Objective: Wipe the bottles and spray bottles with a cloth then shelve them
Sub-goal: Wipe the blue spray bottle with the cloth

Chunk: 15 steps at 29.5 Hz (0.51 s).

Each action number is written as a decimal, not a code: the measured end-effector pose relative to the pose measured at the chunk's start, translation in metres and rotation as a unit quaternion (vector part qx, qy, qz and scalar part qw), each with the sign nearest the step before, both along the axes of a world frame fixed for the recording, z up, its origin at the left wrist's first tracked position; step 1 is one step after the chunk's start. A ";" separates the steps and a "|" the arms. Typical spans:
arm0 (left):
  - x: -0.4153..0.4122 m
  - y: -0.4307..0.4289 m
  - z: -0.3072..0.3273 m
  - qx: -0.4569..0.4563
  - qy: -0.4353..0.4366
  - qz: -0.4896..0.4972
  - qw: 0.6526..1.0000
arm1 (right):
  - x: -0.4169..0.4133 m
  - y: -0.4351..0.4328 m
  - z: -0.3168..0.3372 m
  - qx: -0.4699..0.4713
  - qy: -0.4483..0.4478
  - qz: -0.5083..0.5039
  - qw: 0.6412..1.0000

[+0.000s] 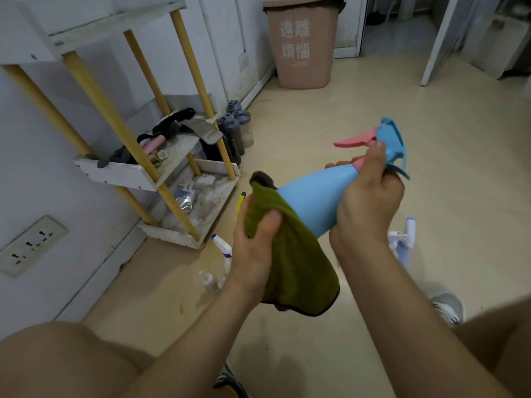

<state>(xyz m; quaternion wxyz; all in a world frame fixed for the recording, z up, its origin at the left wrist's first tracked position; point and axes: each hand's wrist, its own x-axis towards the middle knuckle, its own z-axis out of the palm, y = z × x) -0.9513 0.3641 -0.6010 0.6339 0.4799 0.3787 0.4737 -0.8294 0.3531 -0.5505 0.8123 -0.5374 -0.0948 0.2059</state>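
Both grip: right hand point(367, 193) round spray bottle point(313, 202) neck, left hand point(255, 239) clutching cloth point(293, 254).

Blue spray bottle point(313, 202), pink trigger: held in air, tilted, head up to right, base down to left. Right hand point(367, 196) grips neck.
Green cloth point(290, 254): wrapped over bottle base, rest hanging down; left hand point(255, 242) grips it.
White spray bottle point(222, 245): on floor, partly hidden by left wrist.
Second spray bottle point(402, 239), white and blue: on floor, partly behind right wrist.
Small clear bottle point(208, 280): upright on floor, near white one.
Grey bottles point(237, 127): group on floor just beside shelf point(115, 173).
Shelf: white boards, yellow posts, against left wall.
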 end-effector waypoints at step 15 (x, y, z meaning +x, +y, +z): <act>-0.014 0.012 0.030 0.243 0.174 -0.022 0.954 | 0.008 0.010 -0.001 -0.034 0.141 0.018 0.989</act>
